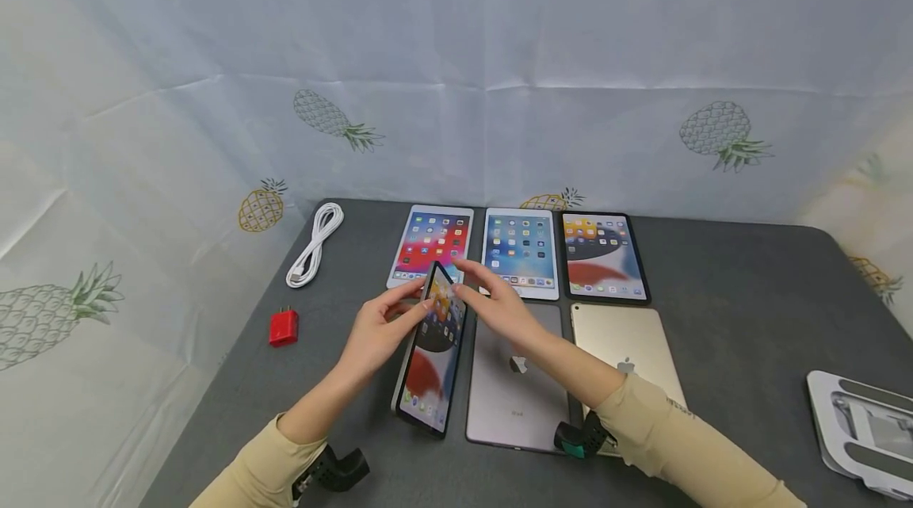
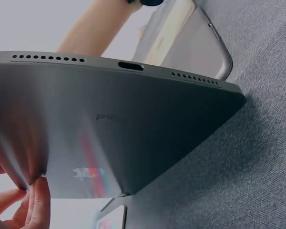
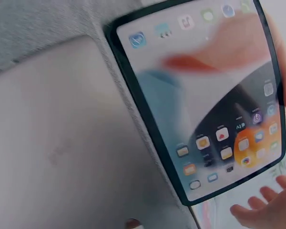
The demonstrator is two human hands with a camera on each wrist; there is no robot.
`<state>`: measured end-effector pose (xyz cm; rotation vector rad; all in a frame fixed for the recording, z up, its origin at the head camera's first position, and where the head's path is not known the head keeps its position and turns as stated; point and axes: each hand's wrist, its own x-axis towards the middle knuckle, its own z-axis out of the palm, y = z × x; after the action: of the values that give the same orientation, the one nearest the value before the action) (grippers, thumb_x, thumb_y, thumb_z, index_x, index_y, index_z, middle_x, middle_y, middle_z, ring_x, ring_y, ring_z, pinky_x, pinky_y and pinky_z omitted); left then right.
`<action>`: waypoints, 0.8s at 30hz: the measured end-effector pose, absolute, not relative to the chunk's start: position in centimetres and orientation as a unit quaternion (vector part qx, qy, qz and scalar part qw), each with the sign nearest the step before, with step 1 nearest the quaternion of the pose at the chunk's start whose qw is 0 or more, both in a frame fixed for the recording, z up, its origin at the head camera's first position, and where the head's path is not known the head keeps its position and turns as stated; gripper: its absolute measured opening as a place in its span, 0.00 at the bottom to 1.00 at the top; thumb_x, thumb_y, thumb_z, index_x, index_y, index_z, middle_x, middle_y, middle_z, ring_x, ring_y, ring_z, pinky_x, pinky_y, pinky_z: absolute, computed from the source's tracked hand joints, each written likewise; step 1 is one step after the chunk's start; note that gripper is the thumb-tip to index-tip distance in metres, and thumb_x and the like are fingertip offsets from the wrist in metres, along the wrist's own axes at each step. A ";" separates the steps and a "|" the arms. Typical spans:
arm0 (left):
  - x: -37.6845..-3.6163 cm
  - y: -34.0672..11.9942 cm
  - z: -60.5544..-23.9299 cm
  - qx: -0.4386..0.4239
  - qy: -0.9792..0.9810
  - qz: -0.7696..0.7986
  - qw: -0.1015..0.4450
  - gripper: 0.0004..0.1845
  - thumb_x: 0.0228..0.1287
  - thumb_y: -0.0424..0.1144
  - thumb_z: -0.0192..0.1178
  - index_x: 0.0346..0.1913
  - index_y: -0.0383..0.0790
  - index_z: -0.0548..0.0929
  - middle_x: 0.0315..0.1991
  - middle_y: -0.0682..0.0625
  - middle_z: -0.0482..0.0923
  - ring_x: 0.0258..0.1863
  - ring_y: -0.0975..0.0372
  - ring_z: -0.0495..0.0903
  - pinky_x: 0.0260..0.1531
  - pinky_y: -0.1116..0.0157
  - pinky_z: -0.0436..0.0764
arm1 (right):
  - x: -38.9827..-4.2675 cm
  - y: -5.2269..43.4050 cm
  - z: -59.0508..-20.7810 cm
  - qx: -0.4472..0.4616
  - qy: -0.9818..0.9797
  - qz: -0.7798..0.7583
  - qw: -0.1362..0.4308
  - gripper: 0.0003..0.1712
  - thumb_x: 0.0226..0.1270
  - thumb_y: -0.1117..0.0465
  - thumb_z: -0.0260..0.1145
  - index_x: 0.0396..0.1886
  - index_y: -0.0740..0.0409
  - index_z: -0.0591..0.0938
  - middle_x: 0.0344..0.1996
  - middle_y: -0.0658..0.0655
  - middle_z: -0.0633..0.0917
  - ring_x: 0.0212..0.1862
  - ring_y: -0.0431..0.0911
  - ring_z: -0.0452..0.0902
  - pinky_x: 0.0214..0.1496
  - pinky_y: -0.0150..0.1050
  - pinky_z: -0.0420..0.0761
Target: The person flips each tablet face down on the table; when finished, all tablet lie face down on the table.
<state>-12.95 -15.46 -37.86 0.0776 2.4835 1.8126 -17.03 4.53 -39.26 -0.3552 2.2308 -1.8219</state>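
Observation:
A black-rimmed tablet [image 1: 433, 357] stands tilted on its long right edge side, its lit screen facing right and its grey back showing in the left wrist view. My left hand [image 1: 378, 334] grips its upper left edge, thumb at the screen side and fingers [image 2: 38, 202] behind. The right hand [image 1: 499, 306] hovers by the upper right corner, its fingers [image 3: 257, 205] spread and apart from the screen in the right wrist view. Under the right forearm lie a grey tablet [image 1: 499, 405], face down, and a gold tablet [image 1: 635, 334], also face down.
Behind my hands, a tablet with a red screen [image 1: 421, 242], a white-framed tablet [image 1: 519, 250] and a black-framed tablet [image 1: 602, 254] lie face up in a row. At left are a coiled white cable [image 1: 314, 246] and a red charger [image 1: 284, 327]; at right, a folded stand [image 1: 863, 433].

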 end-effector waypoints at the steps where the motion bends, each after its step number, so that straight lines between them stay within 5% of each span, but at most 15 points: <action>1: -12.9 -15.4 -37.9 0.029 0.807 0.588 0.034 0.24 0.66 0.42 0.64 0.64 0.45 0.78 0.52 0.47 0.79 0.44 0.57 0.80 0.41 0.63 0.79 | -17.2 4.4 -39.1 -0.124 0.768 -0.619 0.113 0.27 0.73 0.51 0.60 0.69 0.44 0.71 0.69 0.52 0.70 0.70 0.53 0.62 0.65 0.61 0.66; 8: -12.9 -14.9 -37.9 0.059 0.803 0.592 0.037 0.24 0.66 0.42 0.64 0.64 0.44 0.78 0.49 0.47 0.82 0.44 0.57 0.80 0.44 0.62 0.77 | -18.2 3.9 -38.8 -0.130 0.759 -0.628 0.115 0.26 0.71 0.44 0.60 0.66 0.42 0.75 0.64 0.47 0.75 0.67 0.48 0.66 0.65 0.60 0.66; 17: -12.2 -14.9 -38.4 0.116 0.819 0.561 0.008 0.21 0.66 0.41 0.64 0.61 0.41 0.80 0.53 0.49 0.80 0.44 0.60 0.81 0.46 0.58 0.80 | -18.9 4.0 -38.9 -0.118 0.728 -0.664 0.128 0.21 0.70 0.53 0.64 0.60 0.52 0.77 0.56 0.54 0.79 0.59 0.48 0.74 0.61 0.51 0.73; 24: -11.8 -15.6 -39.2 0.262 0.808 0.524 -0.064 0.23 0.63 0.35 0.66 0.62 0.41 0.79 0.56 0.50 0.77 0.53 0.59 0.78 0.45 0.63 0.82 | -19.1 4.7 -38.7 -0.114 0.713 -0.673 0.159 0.23 0.70 0.54 0.64 0.62 0.55 0.75 0.58 0.58 0.77 0.59 0.51 0.74 0.60 0.52 0.75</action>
<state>-11.81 -15.61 -39.22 0.8579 2.6467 1.7156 -19.08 4.69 -38.69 -0.3264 2.0385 -1.9240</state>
